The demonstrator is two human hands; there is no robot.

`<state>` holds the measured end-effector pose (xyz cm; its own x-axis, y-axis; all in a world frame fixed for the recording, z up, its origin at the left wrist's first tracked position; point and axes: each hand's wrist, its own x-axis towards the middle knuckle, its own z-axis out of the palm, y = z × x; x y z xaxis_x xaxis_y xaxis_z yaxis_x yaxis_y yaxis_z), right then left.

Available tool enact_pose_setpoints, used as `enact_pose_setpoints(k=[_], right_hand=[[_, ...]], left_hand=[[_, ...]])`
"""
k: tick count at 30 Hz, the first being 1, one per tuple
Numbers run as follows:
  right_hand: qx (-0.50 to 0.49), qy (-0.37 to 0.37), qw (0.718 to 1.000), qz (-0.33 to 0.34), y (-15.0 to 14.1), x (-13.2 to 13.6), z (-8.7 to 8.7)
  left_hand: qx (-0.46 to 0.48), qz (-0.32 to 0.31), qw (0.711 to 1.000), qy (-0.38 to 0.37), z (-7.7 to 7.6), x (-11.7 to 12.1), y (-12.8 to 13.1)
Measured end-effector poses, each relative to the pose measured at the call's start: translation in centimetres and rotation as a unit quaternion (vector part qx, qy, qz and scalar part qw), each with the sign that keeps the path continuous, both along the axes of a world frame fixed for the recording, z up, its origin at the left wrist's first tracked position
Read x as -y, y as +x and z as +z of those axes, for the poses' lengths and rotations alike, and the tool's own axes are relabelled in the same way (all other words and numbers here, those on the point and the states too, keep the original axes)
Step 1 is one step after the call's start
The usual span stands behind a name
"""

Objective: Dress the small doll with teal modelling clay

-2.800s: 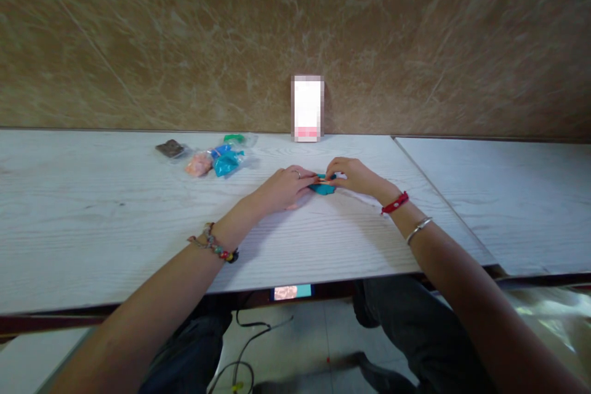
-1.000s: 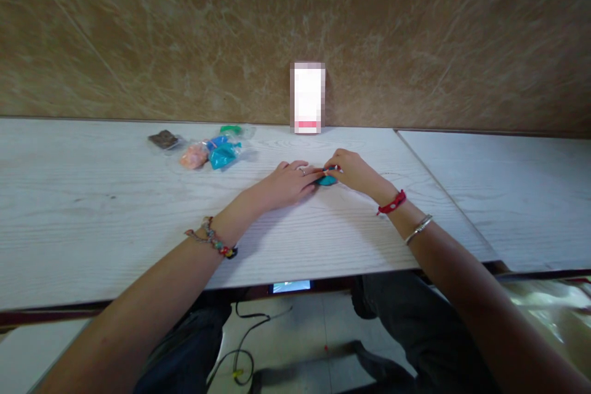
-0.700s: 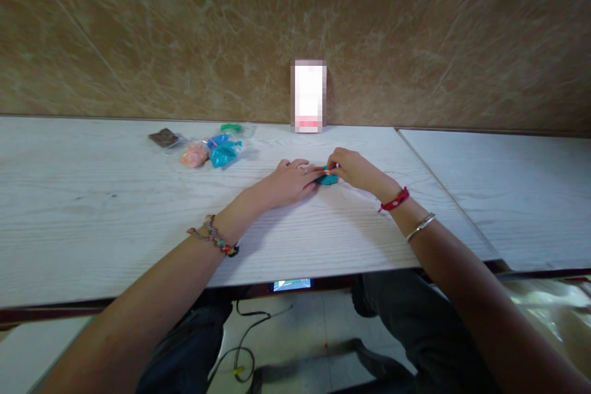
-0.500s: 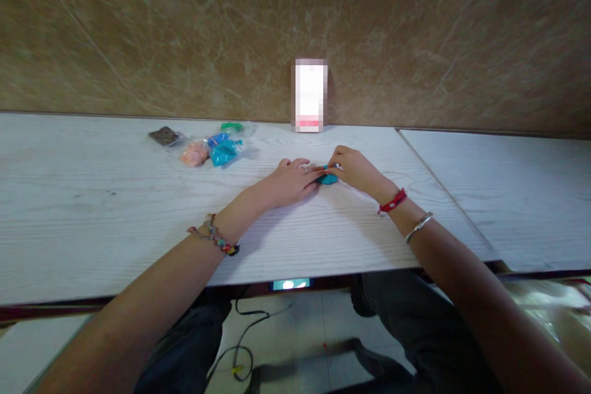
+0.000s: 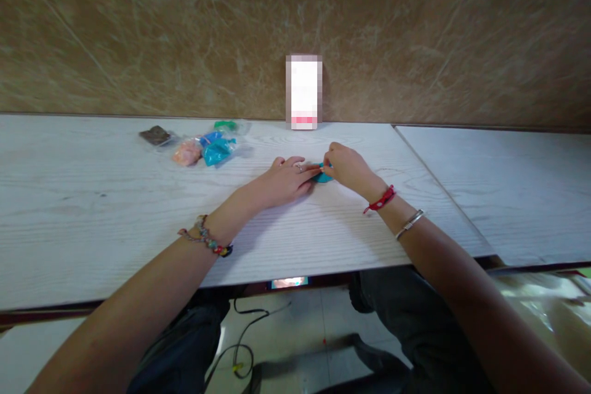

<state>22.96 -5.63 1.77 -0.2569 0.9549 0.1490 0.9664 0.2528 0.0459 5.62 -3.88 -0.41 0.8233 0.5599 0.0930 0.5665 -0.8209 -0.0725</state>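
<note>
A small flat piece of blue modelling clay (image 5: 322, 177) lies on the white wood-grain table, between my hands. My left hand (image 5: 289, 181) reaches in from the left, fingers stretched out, with the fingertips resting on the clay's left side. A ring circles one of its fingers. Over the clay's right edge, my right hand (image 5: 346, 166) is closed, thumb and fingertips pinched together at the clay. Its fingers hide part of the piece, and exactly what sits in the pinch is hard to see.
To the left lie clear bags holding brown (image 5: 156, 135), peach (image 5: 188, 152), turquoise (image 5: 218, 151), blue (image 5: 211, 137) and green (image 5: 225, 125) material. A blurred phone-like screen (image 5: 303, 92) leans on the marbled wall. The table (image 5: 295, 258) ends just before my legs; a cable (image 5: 247, 332) lies on the floor.
The view has shifted slightly, so everything sits a little further left. My right fingertips have moved slightly closer to the left fingertips over the clay.
</note>
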Motion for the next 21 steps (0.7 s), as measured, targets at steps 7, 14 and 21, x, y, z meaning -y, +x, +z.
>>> enact_pose_setpoints(k=[7, 14, 21], right_hand=[[-0.095, 0.041, 0.993, 0.047, 2.5, -1.0, -0.1], [-0.077, -0.002, 0.995, 0.065, 1.5, -1.0, -0.6], [-0.051, -0.013, 0.996, 0.078, 2.1, -1.1, -0.2]], left_hand=[[0.006, 0.001, 1.000, -0.010, 0.2, 0.3, -0.1], [0.003, 0.004, 1.000, -0.015, 0.2, 0.3, 0.0], [0.002, 0.004, 1.000, -0.017, 0.3, 0.3, 0.1]])
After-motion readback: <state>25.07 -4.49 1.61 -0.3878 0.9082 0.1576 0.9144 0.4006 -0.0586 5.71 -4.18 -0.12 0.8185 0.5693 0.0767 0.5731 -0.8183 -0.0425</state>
